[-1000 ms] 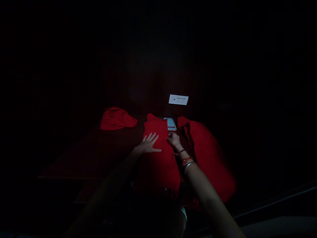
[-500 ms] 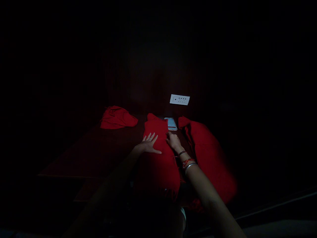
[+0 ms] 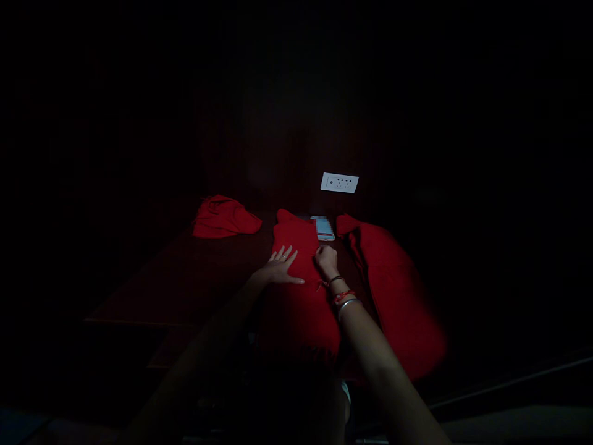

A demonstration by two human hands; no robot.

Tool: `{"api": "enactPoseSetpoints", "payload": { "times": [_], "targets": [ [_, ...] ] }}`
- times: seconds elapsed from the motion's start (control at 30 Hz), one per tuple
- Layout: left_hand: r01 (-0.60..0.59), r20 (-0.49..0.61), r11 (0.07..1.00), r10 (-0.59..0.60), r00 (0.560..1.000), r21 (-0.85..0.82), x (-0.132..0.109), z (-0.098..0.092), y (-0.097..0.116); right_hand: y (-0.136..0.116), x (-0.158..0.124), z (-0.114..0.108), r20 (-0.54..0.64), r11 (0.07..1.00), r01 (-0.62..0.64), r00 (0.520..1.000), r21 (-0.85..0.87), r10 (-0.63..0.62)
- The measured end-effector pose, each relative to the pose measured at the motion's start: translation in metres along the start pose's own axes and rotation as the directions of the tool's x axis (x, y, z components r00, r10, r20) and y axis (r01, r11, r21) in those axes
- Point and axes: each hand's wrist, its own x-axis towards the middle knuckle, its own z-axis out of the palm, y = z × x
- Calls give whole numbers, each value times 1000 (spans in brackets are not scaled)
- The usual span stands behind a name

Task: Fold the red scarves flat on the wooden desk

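Note:
The scene is very dark. A long red cloth [image 3: 296, 303] lies spread on a dark table [image 3: 185, 284] in front of me. My left hand [image 3: 281, 267] rests flat on the cloth with its fingers spread. My right hand [image 3: 327, 259], with bangles on the wrist, sits at the cloth's right edge with its fingers curled down on the fabric. A phone [image 3: 324, 228] with a lit screen lies just beyond my right hand.
A crumpled red cloth [image 3: 222, 217] lies at the table's far left. Another red cloth [image 3: 393, 290] drapes along the right side. A white wall socket plate [image 3: 340, 182] sits on the dark wall behind. Everything else is lost in darkness.
My right hand has drawn slightly to the right along the cloth's edge. My left hand stays flat in the same place. The view has shifted a little.

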Motion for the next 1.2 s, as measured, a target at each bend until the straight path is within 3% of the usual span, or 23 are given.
{"api": "enactPoseSetpoints", "payload": {
  "times": [0.23, 0.37, 0.47, 0.53, 0.63, 0.73, 0.83, 1.0, 1.1, 1.2],
  "targets": [
    [-44, -72, 998, 46, 996, 37, -1, 11, -13, 9, -49, -3, 68, 944, 297, 955, -141, -290],
    [-78, -112, 996, 83, 990, 54, -2, 10, -22, 15, -49, -17, 66, 917, 356, 934, -179, -350],
    [-22, -200, 998, 35, 979, 65, -2, 5, -31, 12, -38, -19, 39, 890, 421, 906, -176, -421],
    [38, -176, 997, -26, 984, 63, -2, 4, -37, 9, -33, -13, 164, 885, 442, 893, -146, -419],
    [85, -42, 995, -83, 996, 50, -2, 4, -44, 8, -30, -3, 387, 915, 384, 868, -124, -312],
    [106, -3, 994, -106, 994, 40, -3, 6, -45, 13, -29, -4, 450, 926, 366, 845, -94, -289],
    [98, -54, 994, -96, 994, 41, -5, 7, -44, 19, -26, -12, 399, 916, 399, 847, -41, -351],
    [-12, -231, 992, 41, 972, 128, -9, 2, -39, 21, -14, -24, 135, 854, 491, 871, -172, -473],
    [-73, -297, 985, 117, 948, 155, -9, -3, -35, 17, -11, -23, 136, 776, 553, 831, -304, -539],
    [-62, -302, 989, 102, 948, 138, -8, -6, -32, 14, -12, -17, 156, 713, 592, 799, -376, -581]
  ]
}}
